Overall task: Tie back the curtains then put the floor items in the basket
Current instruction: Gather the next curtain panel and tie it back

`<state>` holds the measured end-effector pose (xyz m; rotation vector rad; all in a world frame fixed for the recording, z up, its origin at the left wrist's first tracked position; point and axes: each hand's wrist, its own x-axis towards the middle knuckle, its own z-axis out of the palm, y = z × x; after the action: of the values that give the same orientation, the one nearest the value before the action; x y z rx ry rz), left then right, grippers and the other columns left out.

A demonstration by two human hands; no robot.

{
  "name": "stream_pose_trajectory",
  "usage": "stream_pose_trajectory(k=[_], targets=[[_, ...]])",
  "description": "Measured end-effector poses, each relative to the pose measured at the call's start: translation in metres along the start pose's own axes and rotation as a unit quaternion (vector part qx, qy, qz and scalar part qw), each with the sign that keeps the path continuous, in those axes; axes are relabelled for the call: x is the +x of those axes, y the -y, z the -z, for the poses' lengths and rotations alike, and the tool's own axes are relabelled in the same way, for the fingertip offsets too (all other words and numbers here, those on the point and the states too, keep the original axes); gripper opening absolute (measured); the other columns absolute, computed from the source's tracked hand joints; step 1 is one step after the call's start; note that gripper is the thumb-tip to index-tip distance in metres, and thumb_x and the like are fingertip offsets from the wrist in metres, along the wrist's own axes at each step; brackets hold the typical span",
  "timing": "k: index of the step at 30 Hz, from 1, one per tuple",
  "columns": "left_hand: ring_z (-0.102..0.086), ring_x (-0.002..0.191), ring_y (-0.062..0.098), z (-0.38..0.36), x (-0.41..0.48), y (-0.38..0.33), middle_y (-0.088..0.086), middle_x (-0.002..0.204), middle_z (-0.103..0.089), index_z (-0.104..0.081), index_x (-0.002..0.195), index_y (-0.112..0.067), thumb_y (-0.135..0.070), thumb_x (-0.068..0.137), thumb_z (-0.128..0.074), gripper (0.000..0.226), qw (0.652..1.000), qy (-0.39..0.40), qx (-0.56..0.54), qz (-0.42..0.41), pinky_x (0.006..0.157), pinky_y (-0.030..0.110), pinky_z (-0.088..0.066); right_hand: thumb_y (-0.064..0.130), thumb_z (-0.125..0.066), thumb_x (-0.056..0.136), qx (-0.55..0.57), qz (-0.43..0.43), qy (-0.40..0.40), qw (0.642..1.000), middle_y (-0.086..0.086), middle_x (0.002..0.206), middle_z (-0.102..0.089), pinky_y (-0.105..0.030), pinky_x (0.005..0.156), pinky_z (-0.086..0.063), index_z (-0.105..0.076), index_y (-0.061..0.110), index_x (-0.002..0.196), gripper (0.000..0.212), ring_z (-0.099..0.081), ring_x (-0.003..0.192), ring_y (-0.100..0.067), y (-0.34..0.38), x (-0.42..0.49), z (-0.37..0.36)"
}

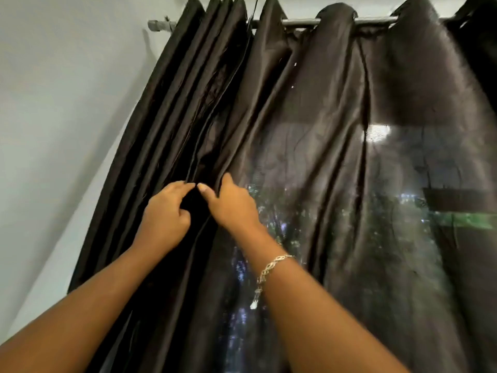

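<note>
- Pinching 1 fold of the curtain (322,103) with the right hand (231,204), thumb and fingers closed on the cloth.
- Gripping the neighbouring pleats with the left hand (166,215), fingers curled into the dark cloth, just beside the right hand, fingertips nearly touching.
- Hanging from the rod (336,21), with the long axis of every fold from top to bottom, slightly slanted toward the lower left.
- Bunched in tight pleats on the left side, near the wall (53,117); spread wide on the right side and lit from behind.
- Judged as the gathering step of part 1 of the task: not yet tied back.
- Finding the spread cloth to the right of both hands, therefore nearer to the right hand.
- Probably needing a reach of that hand sideways, across the folds and not along them, then a pull back toward the left hand.
- Risking a slip from the pinch, judging by the smooth, shiny look of the cloth.
</note>
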<state>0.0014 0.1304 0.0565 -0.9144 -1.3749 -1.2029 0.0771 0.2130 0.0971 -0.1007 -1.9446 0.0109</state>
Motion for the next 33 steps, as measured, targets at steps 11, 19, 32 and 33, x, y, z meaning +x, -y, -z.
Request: stream_pose_trajectory(k=[11,19,32,33], targets=[[-0.055,0.084,0.009,-0.01,-0.009,-0.057,-0.001,0.089,-0.059,-0.065,0.084,-0.006,-0.018,0.097,-0.042,0.029,0.998,-0.007,-0.058,0.021,0.075,0.02,-0.034,0.026,-0.046,0.093,0.004,-0.038,-0.149,0.988,-0.018,0.104,-0.066,-0.038,0.083,-0.045,-0.054,0.012,0.116,0.027,-0.059,0.1,-0.037,-0.086,-0.032,0.112],[-0.055,0.075,0.015,-0.018,-0.015,-0.106,0.012,0.081,-0.06,-0.06,0.084,-0.004,-0.038,0.096,-0.043,0.039,0.998,-0.033,-0.055,0.013,0.069,0.026,-0.036,0.014,-0.053,0.088,-0.089,-0.073,-0.197,0.974,-0.019,0.122,-0.049,-0.039,0.088,-0.041,-0.052,0.01,0.119,0.032,-0.047,0.112,-0.038,-0.124,-0.045,0.144],[-0.046,0.123,0.029,-0.024,-0.025,-0.102,0.015,0.135,-0.05,-0.035,0.138,-0.007,-0.026,0.087,-0.061,0.061,0.992,0.035,-0.033,0.116,0.096,0.029,-0.036,0.019,-0.052,0.089,-0.101,-0.15,-0.116,0.977,-0.024,0.116,-0.058,-0.04,0.077,-0.04,-0.048,0.004,0.116,0.031,-0.054,0.107,-0.042,-0.121,-0.058,0.149],[-0.047,0.122,0.028,-0.025,-0.024,-0.103,0.015,0.134,-0.05,-0.035,0.138,-0.007,-0.026,0.087,-0.061,0.06,0.992,0.033,-0.036,0.113,0.094,0.027,-0.036,0.017,-0.049,0.09,-0.103,-0.139,-0.115,0.978,-0.024,0.115,-0.058,-0.038,0.074,-0.039,-0.049,0.005,0.116,0.029,-0.054,0.106,-0.042,-0.115,-0.057,0.143]])
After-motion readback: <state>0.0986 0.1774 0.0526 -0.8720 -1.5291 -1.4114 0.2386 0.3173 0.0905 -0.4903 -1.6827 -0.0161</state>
